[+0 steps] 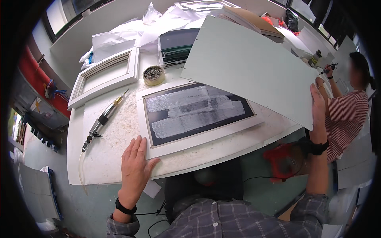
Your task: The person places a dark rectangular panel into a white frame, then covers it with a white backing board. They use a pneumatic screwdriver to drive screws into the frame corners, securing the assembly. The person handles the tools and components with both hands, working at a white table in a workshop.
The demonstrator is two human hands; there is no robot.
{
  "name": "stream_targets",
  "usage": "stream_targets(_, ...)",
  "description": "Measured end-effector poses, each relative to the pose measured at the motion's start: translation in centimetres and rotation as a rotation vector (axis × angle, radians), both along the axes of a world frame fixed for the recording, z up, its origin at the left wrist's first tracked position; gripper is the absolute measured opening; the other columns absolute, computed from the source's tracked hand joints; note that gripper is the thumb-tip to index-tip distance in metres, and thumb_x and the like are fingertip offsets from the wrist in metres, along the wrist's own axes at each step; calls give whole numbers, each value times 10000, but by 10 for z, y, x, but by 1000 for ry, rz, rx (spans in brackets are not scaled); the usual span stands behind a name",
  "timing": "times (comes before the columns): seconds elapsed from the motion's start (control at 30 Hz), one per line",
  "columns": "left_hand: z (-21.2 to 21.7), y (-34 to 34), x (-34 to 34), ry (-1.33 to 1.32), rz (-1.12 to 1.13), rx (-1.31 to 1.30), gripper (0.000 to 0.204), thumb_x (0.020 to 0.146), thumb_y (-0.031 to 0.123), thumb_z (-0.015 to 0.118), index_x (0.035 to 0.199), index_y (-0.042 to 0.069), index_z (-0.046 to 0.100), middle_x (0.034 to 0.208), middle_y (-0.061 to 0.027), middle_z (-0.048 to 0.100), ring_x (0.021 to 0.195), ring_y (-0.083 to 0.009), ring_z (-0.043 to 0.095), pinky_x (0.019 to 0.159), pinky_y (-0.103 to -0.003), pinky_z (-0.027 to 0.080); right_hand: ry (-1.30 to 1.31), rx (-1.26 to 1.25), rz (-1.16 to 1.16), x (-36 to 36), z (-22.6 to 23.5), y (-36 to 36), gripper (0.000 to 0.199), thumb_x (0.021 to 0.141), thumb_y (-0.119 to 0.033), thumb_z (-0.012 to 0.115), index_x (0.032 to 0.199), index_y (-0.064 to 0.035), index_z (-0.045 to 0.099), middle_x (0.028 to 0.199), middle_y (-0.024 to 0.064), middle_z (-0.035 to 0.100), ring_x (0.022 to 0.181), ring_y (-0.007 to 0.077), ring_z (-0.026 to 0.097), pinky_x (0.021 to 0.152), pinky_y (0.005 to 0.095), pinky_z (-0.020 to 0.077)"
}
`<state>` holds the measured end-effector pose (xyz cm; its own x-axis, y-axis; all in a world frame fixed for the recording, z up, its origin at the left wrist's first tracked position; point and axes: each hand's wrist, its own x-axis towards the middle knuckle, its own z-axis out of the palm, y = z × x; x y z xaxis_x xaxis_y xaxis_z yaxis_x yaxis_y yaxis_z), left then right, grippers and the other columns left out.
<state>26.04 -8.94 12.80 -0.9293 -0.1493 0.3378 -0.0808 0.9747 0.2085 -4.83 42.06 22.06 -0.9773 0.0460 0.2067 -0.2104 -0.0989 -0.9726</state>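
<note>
My left hand (pixel 135 166) lies flat on the near left corner of a white picture frame (pixel 206 137), fingers spread. The frame lies face down on the white worktable (pixel 99 166), with a dark panel (pixel 196 113) streaked with white inside it. My right hand (pixel 318 107) grips the right edge of a large pale green backing board (pixel 250 65). That board is held tilted above the frame's far right part, hiding it.
A pneumatic screwdriver (pixel 102 121) with a hose lies left of the frame. Behind it sit a round tin of small fasteners (pixel 153 74), another white frame (pixel 105 77), a stack of dark sheets (pixel 176 47) and crumpled white paper. At right another person (pixel 349 107) in a striped shirt holds a tool.
</note>
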Motion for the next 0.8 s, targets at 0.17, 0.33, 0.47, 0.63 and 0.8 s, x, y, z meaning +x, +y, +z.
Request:
stream_targets(0.17, -5, -9, 0, -8, 17, -77, 701, 815, 223, 823, 1440, 16, 582, 1466, -187, 593, 1351, -362, 558, 1110, -443, 442, 26, 176, -74, -12, -3, -1, 579, 1032, -285, 657, 1467, 70, 513, 1250, 106, 651, 1081, 133, 629, 915, 205, 492)
stream_targets(0.33, 6, -25, 4, -37, -52, -102, 636, 833, 196, 804, 1421, 49, 611, 1408, -157, 648, 1309, -364, 599, 1070, -431, 472, 14, 230, -5, -20, -10, -26, 601, 1037, -235, 636, 1536, 43, 453, 1398, 143, 591, 1227, 150, 578, 1024, 220, 448)
stream_targets(0.47, 13, -33, 2, -32, -78, -57, 567, 847, 212, 802, 1370, 61, 648, 1345, -138, 685, 1291, -362, 613, 1038, -441, 483, -23, 291, 69, -9, -18, -70, 630, 1042, -252, 626, 1570, 17, 413, 1493, 133, 544, 1310, 174, 541, 1104, 248, 404)
stream_targets(0.63, -2, -41, 5, 78, -83, 27, 552, 829, 237, 833, 1331, 72, 674, 1320, -118, 692, 1289, -338, 608, 1067, -455, 461, 47, 456, 182, -36, -45, -92, 640, 1035, -272, 630, 1578, -7, 419, 1515, 149, 528, 1327, 178, 528, 1122, 257, 384)
stream_targets(0.8, -10, -43, 8, 88, -73, 53, 572, 821, 252, 845, 1337, 87, 664, 1325, -102, 685, 1280, -331, 608, 1078, -473, 452, -55, 539, 294, -38, -31, -144, 644, 1032, -266, 633, 1582, -11, 415, 1468, 155, 561, 1272, 164, 566, 1091, 243, 405)
